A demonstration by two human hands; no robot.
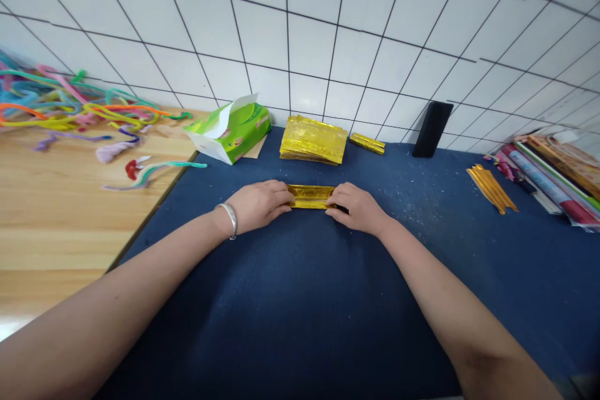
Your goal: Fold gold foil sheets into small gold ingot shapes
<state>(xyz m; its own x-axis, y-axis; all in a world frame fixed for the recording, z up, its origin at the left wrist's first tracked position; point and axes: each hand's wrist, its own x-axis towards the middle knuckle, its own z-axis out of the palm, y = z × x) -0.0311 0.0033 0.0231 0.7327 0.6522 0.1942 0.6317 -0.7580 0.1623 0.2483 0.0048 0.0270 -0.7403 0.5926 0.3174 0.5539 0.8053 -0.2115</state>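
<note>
A strip of folded gold foil paper (310,195) lies crosswise on the dark blue table top, with fold lines running along its length. My left hand (262,203), a silver bangle at its wrist, grips the left end with fingers closed. At the right end, my right hand (355,207) pinches the paper between thumb and fingers. Just behind the strip is a stack of flat gold foil sheets (313,139). A narrow folded gold piece (367,143) rests to the right of that stack.
A green tissue pack (239,128) stands behind my left hand. Colourful fuzzy craft stems (79,106) cover the wooden surface at left. A black upright object (432,129) leans on the tiled wall. Gold folded strips (492,189) and a pile of books or folders (553,181) lie at right.
</note>
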